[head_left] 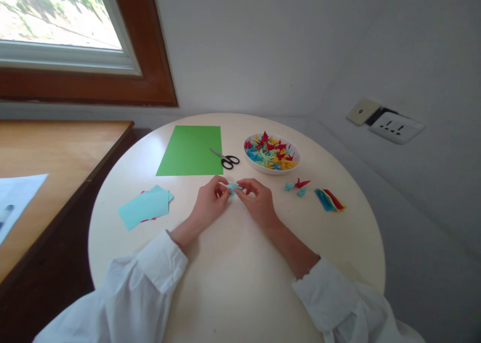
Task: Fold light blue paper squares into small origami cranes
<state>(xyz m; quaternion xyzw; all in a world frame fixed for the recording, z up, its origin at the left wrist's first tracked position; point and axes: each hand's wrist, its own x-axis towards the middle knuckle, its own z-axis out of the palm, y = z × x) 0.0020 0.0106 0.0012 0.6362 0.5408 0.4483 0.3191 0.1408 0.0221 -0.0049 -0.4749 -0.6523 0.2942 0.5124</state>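
Observation:
A small folded piece of light blue paper (234,187) is pinched between both of my hands at the middle of the round cream table (240,283). My left hand (210,203) grips its left end with closed fingers. My right hand (257,200) pinches its right end. Both wrists rest on the tabletop, white sleeves pushed back.
A green sheet (191,150) lies behind my hands, black scissors (226,159) beside it. A white bowl (271,152) holds several coloured folded pieces. Loose folded bits (297,185) and coloured strips (329,200) lie to the right. Light blue sheets (145,208) lie at left. A wooden desk (45,162) adjoins.

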